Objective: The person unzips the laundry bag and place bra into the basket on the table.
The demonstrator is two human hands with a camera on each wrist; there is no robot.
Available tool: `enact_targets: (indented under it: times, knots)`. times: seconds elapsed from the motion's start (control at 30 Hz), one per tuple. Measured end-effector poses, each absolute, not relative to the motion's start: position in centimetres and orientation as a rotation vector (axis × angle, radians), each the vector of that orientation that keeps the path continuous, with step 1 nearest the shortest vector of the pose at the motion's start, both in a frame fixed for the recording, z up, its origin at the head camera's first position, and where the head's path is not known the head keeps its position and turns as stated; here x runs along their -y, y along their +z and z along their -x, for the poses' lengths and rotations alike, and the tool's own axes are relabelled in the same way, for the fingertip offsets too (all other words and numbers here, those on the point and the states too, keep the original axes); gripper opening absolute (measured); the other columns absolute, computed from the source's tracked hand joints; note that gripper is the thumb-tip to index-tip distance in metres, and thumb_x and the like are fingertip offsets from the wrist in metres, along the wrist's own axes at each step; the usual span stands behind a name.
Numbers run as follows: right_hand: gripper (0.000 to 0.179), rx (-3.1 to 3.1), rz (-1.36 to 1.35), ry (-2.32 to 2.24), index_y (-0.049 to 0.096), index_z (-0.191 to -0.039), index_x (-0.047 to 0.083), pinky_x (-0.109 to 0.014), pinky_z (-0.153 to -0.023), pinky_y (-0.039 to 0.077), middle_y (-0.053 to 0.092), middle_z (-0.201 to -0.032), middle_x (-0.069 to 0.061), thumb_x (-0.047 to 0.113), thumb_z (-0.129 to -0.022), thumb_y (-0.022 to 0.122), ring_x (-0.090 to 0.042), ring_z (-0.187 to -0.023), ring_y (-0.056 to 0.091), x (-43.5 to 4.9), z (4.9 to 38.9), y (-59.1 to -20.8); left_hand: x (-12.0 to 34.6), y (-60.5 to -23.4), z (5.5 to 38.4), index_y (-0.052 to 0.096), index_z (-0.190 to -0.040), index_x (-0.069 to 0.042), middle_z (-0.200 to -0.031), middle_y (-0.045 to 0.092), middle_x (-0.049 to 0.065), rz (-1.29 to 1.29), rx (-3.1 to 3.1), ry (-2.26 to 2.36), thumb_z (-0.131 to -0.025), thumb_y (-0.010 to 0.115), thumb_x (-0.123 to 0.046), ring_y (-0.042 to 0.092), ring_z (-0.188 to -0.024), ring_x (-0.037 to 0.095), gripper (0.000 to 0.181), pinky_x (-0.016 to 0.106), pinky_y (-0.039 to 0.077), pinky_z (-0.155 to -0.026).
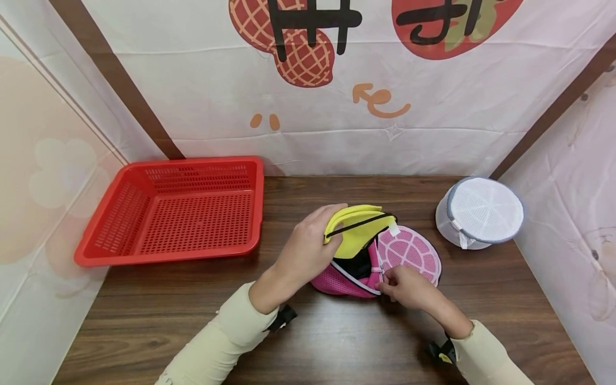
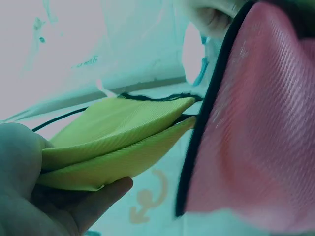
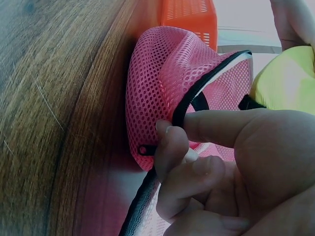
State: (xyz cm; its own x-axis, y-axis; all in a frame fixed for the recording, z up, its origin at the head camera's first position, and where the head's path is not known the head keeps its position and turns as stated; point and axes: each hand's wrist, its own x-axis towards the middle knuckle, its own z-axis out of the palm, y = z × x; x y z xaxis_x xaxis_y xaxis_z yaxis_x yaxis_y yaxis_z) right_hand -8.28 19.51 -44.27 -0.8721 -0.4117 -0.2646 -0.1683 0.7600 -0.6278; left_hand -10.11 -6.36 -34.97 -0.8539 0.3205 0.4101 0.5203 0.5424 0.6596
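My left hand (image 1: pixel 310 240) grips a folded yellow bra (image 1: pixel 358 230) with thin black straps and a white tag. The bra is held over the mouth of a pink mesh laundry bag (image 1: pixel 337 280), whose zipped lid (image 1: pixel 409 251) lies folded back to the right. Inside the bag some black fabric (image 1: pixel 355 266) shows. My right hand (image 1: pixel 409 287) pinches the bag's zipper edge at the front, thumb and forefinger on the black trim. In the right wrist view a black zipper pull (image 3: pixel 146 150) hangs just beside those fingertips.
A red plastic basket (image 1: pixel 257 214) with slotted walls stands at the left on the wooden table (image 1: pixel 192 315). At the back right is a round white mesh laundry bag (image 1: pixel 486 208) with grey trim. Printed cloth walls (image 1: pixel 192 107) enclose the table's back and sides.
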Motion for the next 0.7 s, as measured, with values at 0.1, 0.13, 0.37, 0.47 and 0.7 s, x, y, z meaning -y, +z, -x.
enact_targets:
  times: [0.1,0.13,0.37,0.47,0.7]
  knots:
    - [0.032,-2.567,0.448,-0.869,0.059,-0.066,0.012,-0.025,-0.048,0.039,0.053,-0.057,0.007,0.020,-0.096,0.069,-0.009,-0.053,0.050,-19.5,8.3,-44.3,7.4,-34.0,10.5,0.058,-0.139,-0.004,-0.132,0.063,0.010,0.700,2.540,-1.178,-0.091,0.069,0.002,0.063,-0.113,0.020,0.050,0.039,0.056,-0.097]
    - [0.032,-2.566,0.447,-0.869,0.059,-0.066,0.012,-0.024,-0.048,0.039,0.053,-0.057,0.007,0.019,-0.096,0.069,-0.009,-0.053,0.050,-19.5,8.3,-44.3,7.8,-33.7,10.6,0.058,-0.139,-0.004,-0.132,0.063,0.010,0.695,2.537,-1.177,-0.091,0.068,0.002,0.063,-0.112,0.020,0.049,0.039,0.057,-0.095]
    - [0.034,-2.568,0.451,-0.863,0.058,-0.066,0.014,-0.024,-0.048,0.038,0.053,-0.056,0.007,0.021,-0.096,0.069,-0.009,-0.053,0.049,-19.5,8.3,-44.3,10.0,-32.1,11.6,0.059,-0.138,-0.002,-0.129,0.063,0.011,0.692,2.547,-1.200,-0.094,0.059,0.000,0.061,-0.102,0.020,0.044,0.039,0.056,-0.088]
    - [0.033,-2.569,0.457,-0.863,0.058,-0.066,0.013,-0.024,-0.048,0.038,0.053,-0.057,0.008,0.021,-0.096,0.069,-0.009,-0.053,0.049,-19.6,8.3,-44.3,10.6,-31.6,11.8,0.060,-0.137,-0.002,-0.127,0.064,0.011,0.704,2.549,-1.200,-0.094,0.058,0.001,0.062,-0.102,0.020,0.043,0.039,0.057,-0.089]
    - [0.032,-2.576,0.469,-0.859,0.059,-0.067,0.012,-0.024,-0.048,0.039,0.053,-0.056,0.008,0.020,-0.096,0.070,-0.009,-0.053,0.049,-19.6,8.3,-44.3,12.2,-30.4,12.1,0.061,-0.136,-0.003,-0.128,0.064,0.011,0.702,2.583,-1.171,-0.095,0.057,-0.001,0.062,-0.104,0.022,0.041,0.040,0.056,-0.090]
